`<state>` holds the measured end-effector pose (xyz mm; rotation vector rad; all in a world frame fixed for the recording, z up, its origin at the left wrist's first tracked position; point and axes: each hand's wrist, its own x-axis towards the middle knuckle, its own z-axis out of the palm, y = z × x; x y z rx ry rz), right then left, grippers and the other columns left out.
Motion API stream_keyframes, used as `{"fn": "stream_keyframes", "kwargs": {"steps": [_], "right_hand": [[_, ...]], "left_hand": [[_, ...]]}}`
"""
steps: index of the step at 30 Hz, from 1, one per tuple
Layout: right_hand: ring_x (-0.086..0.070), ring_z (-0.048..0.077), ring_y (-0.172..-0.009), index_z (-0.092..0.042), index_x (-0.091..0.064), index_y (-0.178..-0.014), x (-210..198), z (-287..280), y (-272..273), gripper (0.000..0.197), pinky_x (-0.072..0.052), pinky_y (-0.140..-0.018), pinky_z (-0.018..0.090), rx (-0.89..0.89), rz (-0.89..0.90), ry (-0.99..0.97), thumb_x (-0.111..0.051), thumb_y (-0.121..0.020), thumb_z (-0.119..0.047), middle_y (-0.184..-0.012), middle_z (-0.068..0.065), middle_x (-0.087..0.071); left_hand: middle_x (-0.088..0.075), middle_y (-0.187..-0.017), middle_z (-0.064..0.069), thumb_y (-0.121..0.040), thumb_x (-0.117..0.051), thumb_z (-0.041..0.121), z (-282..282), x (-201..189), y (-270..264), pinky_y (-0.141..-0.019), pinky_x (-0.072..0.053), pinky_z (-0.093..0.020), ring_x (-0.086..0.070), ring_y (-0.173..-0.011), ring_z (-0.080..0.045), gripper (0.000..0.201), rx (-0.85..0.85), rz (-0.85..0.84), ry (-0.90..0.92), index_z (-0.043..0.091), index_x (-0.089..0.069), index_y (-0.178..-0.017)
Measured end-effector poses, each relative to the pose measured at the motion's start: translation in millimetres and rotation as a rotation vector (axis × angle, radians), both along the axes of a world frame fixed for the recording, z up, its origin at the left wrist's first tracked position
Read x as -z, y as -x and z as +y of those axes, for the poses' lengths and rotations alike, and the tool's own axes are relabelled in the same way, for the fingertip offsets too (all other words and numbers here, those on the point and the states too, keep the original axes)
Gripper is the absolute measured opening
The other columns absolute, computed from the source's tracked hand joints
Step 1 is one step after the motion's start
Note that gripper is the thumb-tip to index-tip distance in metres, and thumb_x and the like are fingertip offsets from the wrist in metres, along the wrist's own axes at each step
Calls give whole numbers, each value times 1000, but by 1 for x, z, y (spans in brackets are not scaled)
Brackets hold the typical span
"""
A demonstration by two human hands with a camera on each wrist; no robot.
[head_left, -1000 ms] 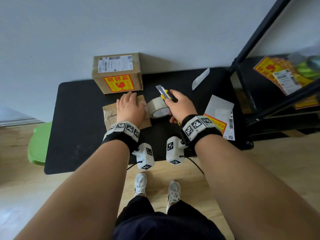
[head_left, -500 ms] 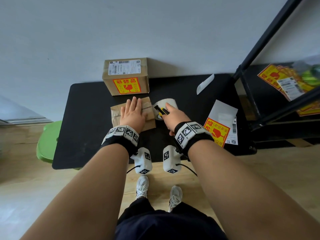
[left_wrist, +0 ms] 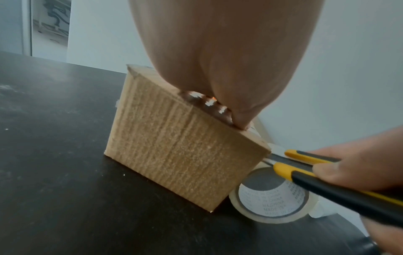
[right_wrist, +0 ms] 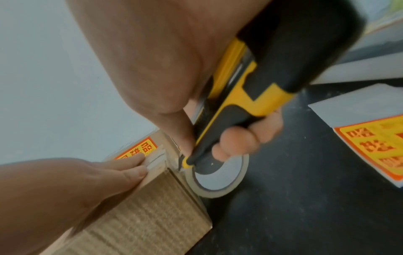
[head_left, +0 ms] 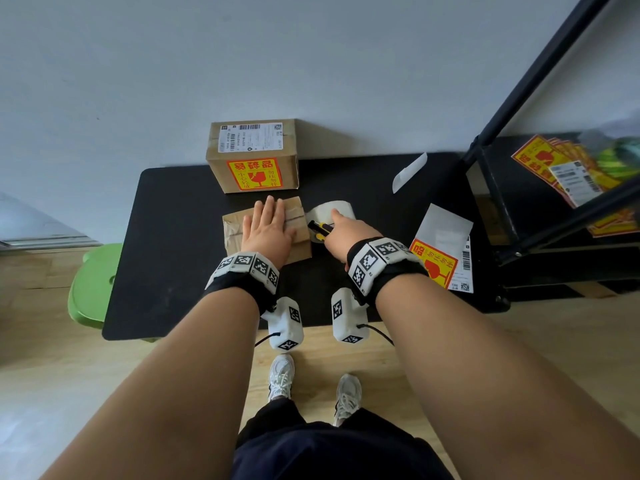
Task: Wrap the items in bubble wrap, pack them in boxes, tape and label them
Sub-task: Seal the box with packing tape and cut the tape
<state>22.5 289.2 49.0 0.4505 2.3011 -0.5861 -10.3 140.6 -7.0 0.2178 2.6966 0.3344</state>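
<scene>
A small brown cardboard box (head_left: 232,230) (left_wrist: 181,148) (right_wrist: 152,212) lies on the black table (head_left: 180,258). My left hand (head_left: 268,230) (right_wrist: 65,186) presses flat on its top with straight fingers. My right hand (head_left: 346,232) (right_wrist: 240,138) grips a yellow and black utility knife (head_left: 320,228) (left_wrist: 327,182) (right_wrist: 250,96). The blade tip sits at the box's right edge, beside a roll of clear tape (head_left: 334,211) (left_wrist: 272,203) (right_wrist: 218,179) that touches the box.
A bigger taped box (head_left: 254,155) with a shipping label and a red-yellow fragile sticker stands behind. Fragile stickers and label sheets (head_left: 441,251) lie at the right, a white backing strip (head_left: 408,171) further back. A black shelf frame (head_left: 502,188) stands right, a green stool (head_left: 93,282) left.
My right hand has brought the knife down and left, from raised above the tape roll to the small box's right edge. The left hand has stayed flat on the box.
</scene>
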Motion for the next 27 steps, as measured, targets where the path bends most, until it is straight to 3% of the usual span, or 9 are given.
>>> {"fn": "stream_keyframes", "kwargs": {"steps": [4, 6, 8, 10, 13, 15, 17, 19, 27], "right_hand": [[-61, 32, -107, -28, -4, -157, 2, 2, 0, 75, -52, -95, 45, -2, -2, -28, -45, -95, -17, -131, 18, -52], [-64, 32, -99, -24, -24, -153, 4, 8, -3, 63, -53, -93, 45, 110, 69, 23, -45, -94, -23, -117, 13, -59], [-67, 33, -98, -19, -45, -138, 9, 15, -2, 47, -55, -90, 46, 280, 171, 63, -48, -91, -27, -110, 11, -64], [-68, 31, -94, -16, -53, -123, 15, 24, -2, 33, -57, -86, 47, 427, 261, 70, -46, -94, -30, -104, 9, -65], [-64, 31, -103, -17, -51, -129, 25, 39, -4, 33, -52, -87, 40, 542, 272, 41, -40, -99, -27, -115, 10, -62], [-53, 32, -122, -20, -36, -148, 35, 45, -5, 46, -42, -91, 37, 540, 205, 25, -35, -101, -21, -139, 14, -49], [-43, 33, -132, -24, -21, -155, 44, 45, -5, 54, -38, -103, 42, 519, 133, 0, -33, -102, -20, -150, 16, -35], [-41, 35, -133, -27, -17, -156, 53, 42, -5, 57, -37, -108, 45, 481, 77, -36, -35, -102, -24, -151, 17, -30], [-45, 35, -130, -17, -33, -149, 82, 41, -7, 60, -41, -102, 42, 314, 50, -148, -59, -94, -20, -144, 18, -40]], "left_hand": [[9, -164, 1, -105, -28, 35, 0, -2, 1, -121, 7, -40, 13, -150, -19, 61, -14, 7, -13, 20, 1, -156], [4, -164, 2, -104, -32, 32, 2, -4, 1, -121, 6, -40, 10, -150, -19, 61, -39, 24, -47, 20, -4, -156], [-3, -164, 2, -102, -36, 28, 3, -6, -1, -122, 5, -39, 6, -151, -18, 60, -73, 57, -84, 20, -11, -156], [-10, -163, 0, -99, -38, 24, 6, -6, -1, -122, 3, -40, 2, -151, -19, 60, -99, 89, -103, 20, -17, -154], [-18, -160, -3, -95, -42, 22, 12, -6, 1, -122, 0, -41, -3, -150, -21, 60, -133, 120, -128, 17, -24, -151], [-23, -158, -3, -93, -44, 21, 14, -4, 3, -121, -2, -41, -6, -149, -21, 59, -156, 149, -157, 15, -28, -149], [-26, -156, -3, -93, -44, 22, 14, 0, 3, -121, -2, -41, -8, -149, -21, 58, -175, 184, -193, 15, -30, -148], [-25, -157, -2, -94, -43, 24, 14, 4, 0, -121, -1, -40, -8, -149, -20, 57, -176, 223, -208, 15, -30, -149], [-23, -158, -1, -94, -41, 22, 15, 13, -5, -122, 4, -39, -7, -149, -19, 57, -180, 284, -179, 17, -28, -149]]}}
